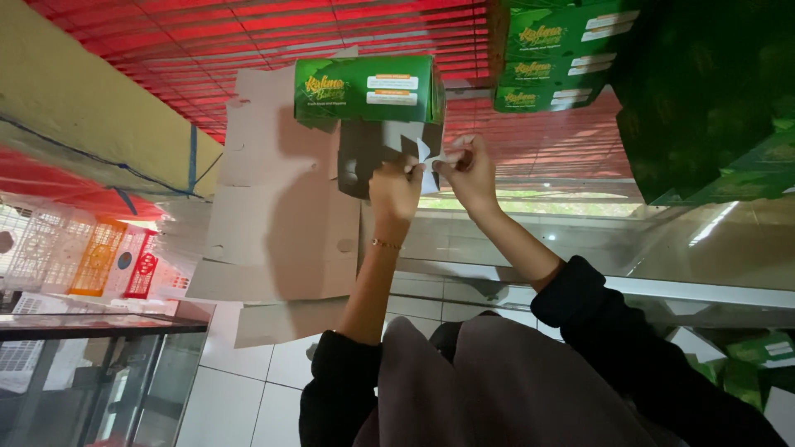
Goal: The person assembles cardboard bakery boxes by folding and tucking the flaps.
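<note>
Together, hands [435, 178] on green box [368, 87]

The green cardboard box [366, 88] looks smooth and a bit shiny on its printed side; its grey inside flaps [389, 145] look dull and papery. The pale flat cardboard sheets [273, 223] look matt and rough; the clear glass counter top [629, 240] is smooth and shiny.

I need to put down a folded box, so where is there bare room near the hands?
Bare glass counter runs right of the right hand. Crowded: flat cardboard sheets left of the left hand, the green box above both, stacked green boxes upper right.
</note>
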